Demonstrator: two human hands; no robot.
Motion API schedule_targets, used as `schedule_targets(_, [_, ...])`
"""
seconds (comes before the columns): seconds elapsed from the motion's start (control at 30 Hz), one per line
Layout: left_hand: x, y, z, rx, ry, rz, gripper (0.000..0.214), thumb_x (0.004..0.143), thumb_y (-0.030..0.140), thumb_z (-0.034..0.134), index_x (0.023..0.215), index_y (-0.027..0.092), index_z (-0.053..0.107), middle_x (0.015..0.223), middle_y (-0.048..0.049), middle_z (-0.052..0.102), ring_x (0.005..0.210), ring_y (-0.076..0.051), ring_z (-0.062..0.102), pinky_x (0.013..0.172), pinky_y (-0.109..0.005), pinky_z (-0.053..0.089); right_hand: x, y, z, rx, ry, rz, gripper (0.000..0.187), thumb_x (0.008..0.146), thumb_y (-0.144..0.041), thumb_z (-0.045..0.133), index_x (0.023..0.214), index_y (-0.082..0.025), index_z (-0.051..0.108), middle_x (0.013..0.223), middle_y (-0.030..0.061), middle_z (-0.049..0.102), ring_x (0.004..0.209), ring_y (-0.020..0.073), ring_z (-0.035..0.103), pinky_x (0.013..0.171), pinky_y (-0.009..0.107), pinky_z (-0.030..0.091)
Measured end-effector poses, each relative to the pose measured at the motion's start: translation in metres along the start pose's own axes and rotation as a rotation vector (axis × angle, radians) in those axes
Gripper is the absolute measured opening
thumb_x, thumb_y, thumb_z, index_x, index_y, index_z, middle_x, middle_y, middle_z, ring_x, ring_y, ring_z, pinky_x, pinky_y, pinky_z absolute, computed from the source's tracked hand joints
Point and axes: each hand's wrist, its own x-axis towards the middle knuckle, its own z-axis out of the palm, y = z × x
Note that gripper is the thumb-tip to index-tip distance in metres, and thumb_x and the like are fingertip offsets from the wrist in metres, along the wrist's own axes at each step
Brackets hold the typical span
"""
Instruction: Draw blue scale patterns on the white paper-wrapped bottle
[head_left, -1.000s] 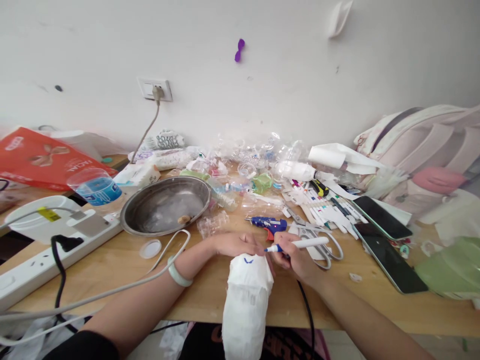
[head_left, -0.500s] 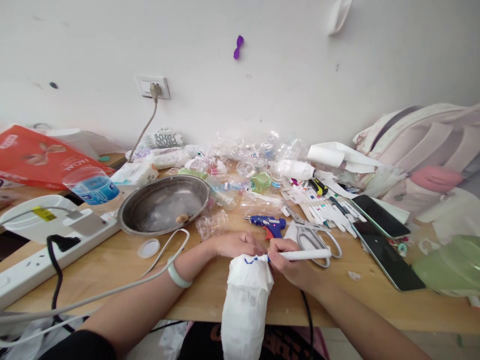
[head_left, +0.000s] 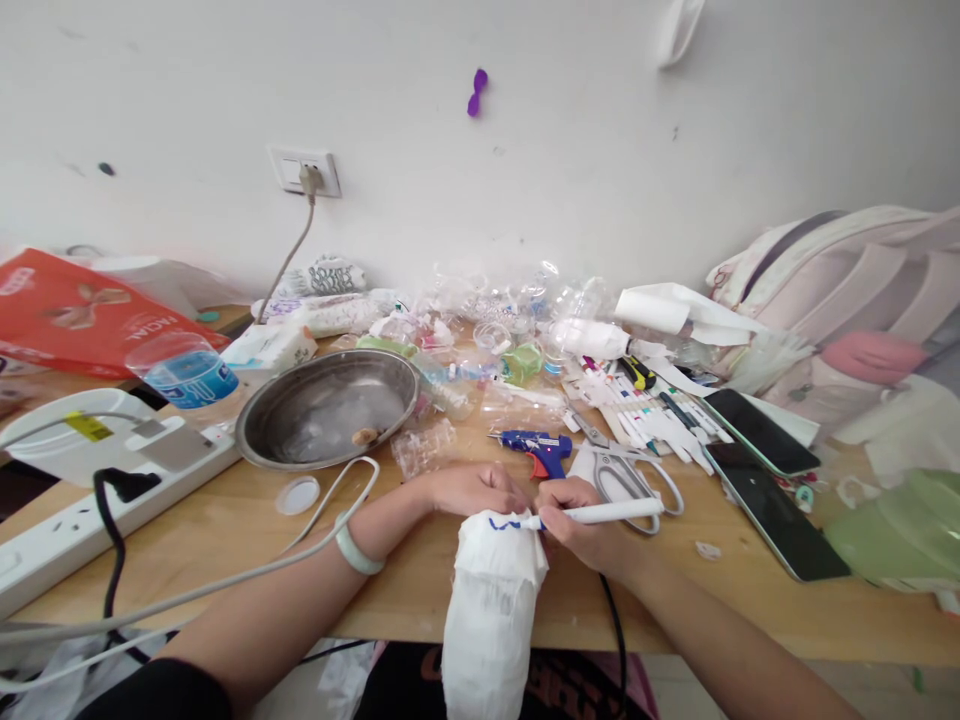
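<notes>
A white, bottle-shaped form (head_left: pixel 491 620) wrapped in paper or gauze-like strips points away from me over the table's front edge. My left hand (head_left: pixel 480 490) is closed at its far end, with the fingertips hidden behind it. In my right hand (head_left: pixel 577 520), closed in a writing grip, is a white marker (head_left: pixel 615 512). Its tip touches the wrapped form at the end of a wavy blue line (head_left: pixel 504 525). Just beyond my right hand lie a blue glue gun (head_left: pixel 544 447) and grey-handled scissors (head_left: pixel 622 480).
A metal basin (head_left: pixel 330 420) stands at the left, beside a white power strip (head_left: pixel 97 530) and loose cables. Several markers (head_left: pixel 637 410) lie at the right near two phones (head_left: pixel 776 510). Clear plastic pieces (head_left: pixel 517 300) crowd the back, and a backpack (head_left: pixel 847 280) leans at far right.
The marker tip has moved slightly right and down along the wrapped form. The wavy blue line is longer. My left hand stays in place.
</notes>
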Motion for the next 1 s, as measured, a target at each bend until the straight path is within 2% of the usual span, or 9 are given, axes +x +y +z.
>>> schedule_targets(0.17, [0.0006,0.0017,0.0003,0.021,-0.045,0.043,0.056,0.078,0.054,0.056,0.042,0.017,0.035,0.049,0.0028,0.034,0.049,-0.008,0.029,0.049,-0.027,0.023,0.0009,-0.0047,-0.0004,-0.039,0.003,0.035,0.035,0.074,-0.036,0.048,0.048,-0.021,0.029,0.045,-0.0024,0.031,0.045,0.0116,0.027,0.044,0.029,0.017])
schedule_targets(0.33, [0.0018,0.0019,0.0015,0.017,-0.06,0.072,0.056,0.079,0.054,0.056,0.043,0.015,0.038,0.055,-0.0003,0.047,0.053,-0.009,0.035,0.05,-0.026,0.027,0.0015,-0.0099,-0.0017,-0.034,0.004,0.054,0.037,0.074,-0.034,0.048,0.047,-0.021,0.025,0.044,-0.0024,0.028,0.044,0.011,0.025,0.044,0.029,0.017])
schedule_targets(0.5, [0.0016,0.0015,0.0015,0.017,-0.052,0.05,0.053,0.079,0.051,0.056,0.044,0.014,0.043,0.051,0.001,0.044,0.05,-0.008,0.035,0.049,-0.025,0.027,0.0012,-0.0044,-0.0028,0.047,0.0,0.079,0.039,0.074,-0.037,0.05,0.049,-0.022,0.024,0.043,-0.0032,0.028,0.042,0.0105,0.025,0.043,0.028,0.014])
schedule_targets(0.77, [0.0022,0.0072,0.0051,-0.001,-0.066,0.08,0.05,0.077,0.051,0.057,0.043,0.014,0.046,0.061,-0.0038,0.057,0.059,-0.011,0.043,0.057,-0.024,0.038,0.0022,-0.0057,-0.0008,0.135,0.017,0.143,0.038,0.07,-0.04,0.053,0.047,-0.024,0.029,0.039,-0.0038,0.03,0.037,0.0098,0.026,0.039,0.026,0.015])
schedule_targets(1.0, [0.0026,0.0046,0.0057,-0.008,-0.048,0.049,0.052,0.075,0.053,0.058,0.042,0.015,0.043,0.05,-0.001,0.046,0.056,-0.012,0.041,0.057,-0.027,0.039,0.003,-0.0038,-0.0013,0.175,0.008,0.15,0.031,0.073,-0.037,0.051,0.048,-0.022,0.038,0.038,-0.0063,0.034,0.036,0.0075,0.029,0.037,0.022,0.019])
